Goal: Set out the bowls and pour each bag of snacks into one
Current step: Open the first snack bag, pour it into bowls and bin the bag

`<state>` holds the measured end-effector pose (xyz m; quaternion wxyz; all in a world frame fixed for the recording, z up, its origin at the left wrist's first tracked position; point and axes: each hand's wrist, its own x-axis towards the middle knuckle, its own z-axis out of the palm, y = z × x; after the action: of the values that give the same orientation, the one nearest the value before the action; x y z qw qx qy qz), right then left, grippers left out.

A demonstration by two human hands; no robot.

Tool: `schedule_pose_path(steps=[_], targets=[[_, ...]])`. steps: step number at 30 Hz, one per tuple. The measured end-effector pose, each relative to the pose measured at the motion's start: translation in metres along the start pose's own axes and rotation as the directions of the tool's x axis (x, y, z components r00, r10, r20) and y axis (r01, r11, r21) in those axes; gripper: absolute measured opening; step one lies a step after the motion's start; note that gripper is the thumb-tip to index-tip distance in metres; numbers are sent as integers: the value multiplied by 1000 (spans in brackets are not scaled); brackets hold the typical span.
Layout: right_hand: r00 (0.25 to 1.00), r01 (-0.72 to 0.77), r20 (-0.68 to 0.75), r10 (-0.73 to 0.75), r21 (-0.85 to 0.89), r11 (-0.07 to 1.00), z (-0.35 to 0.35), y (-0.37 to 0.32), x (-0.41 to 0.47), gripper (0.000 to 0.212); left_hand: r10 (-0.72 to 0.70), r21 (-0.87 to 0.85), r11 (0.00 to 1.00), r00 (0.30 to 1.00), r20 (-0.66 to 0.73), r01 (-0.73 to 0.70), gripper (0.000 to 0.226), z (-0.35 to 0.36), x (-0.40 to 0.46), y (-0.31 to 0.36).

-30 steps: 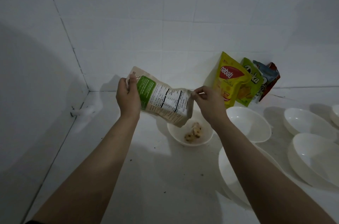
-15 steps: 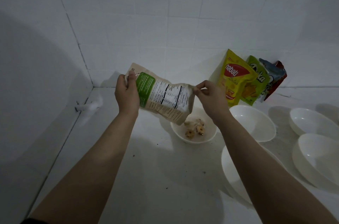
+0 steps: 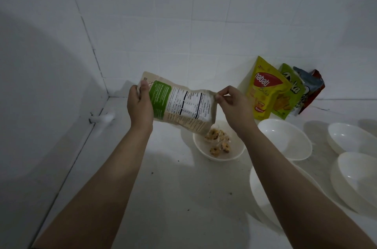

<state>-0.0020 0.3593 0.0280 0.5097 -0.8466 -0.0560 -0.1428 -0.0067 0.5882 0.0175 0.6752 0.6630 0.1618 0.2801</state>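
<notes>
A beige snack bag [image 3: 183, 107] with a green panel and a nutrition label is tilted, mouth down, over a small white bowl [image 3: 219, 156]. My left hand [image 3: 139, 106] grips the bag's bottom end at the upper left. My right hand [image 3: 234, 107] pinches the bag's open top corner. Several small cookies [image 3: 217, 141] lie in the bowl and spill out of the bag's mouth. Against the back wall lean a yellow bag [image 3: 265, 90], a green bag [image 3: 290, 93] and a blue and red bag [image 3: 311, 90].
Empty white bowls stand to the right: one behind my right arm [image 3: 285, 140], one at the far right [image 3: 350, 138], a large one at the right edge [image 3: 357, 177], and one partly hidden under my right forearm [image 3: 263, 193]. White tiled walls enclose the counter's left and back.
More cookies have dropped from the bag into the small bowl. Both hands keep their hold while the bag tips a little further.
</notes>
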Motion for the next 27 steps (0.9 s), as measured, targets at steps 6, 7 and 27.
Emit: schedule_pose_path(steps=[6,7,27], targets=[[999,42,-6,-43,-41,998,5,1,-9,13,12,20,1000,1000,-23,-12,30,-6,-6,5],[999,38,-10,-38,-37,999,5,1,-10,12,14,21,1000,1000,-15,-14,30,-7,-5,5],[1000,9,11,-10,46,999,7,-11,-3,13,-10,6,1000,1000,-11,10,29,-12,0,12]])
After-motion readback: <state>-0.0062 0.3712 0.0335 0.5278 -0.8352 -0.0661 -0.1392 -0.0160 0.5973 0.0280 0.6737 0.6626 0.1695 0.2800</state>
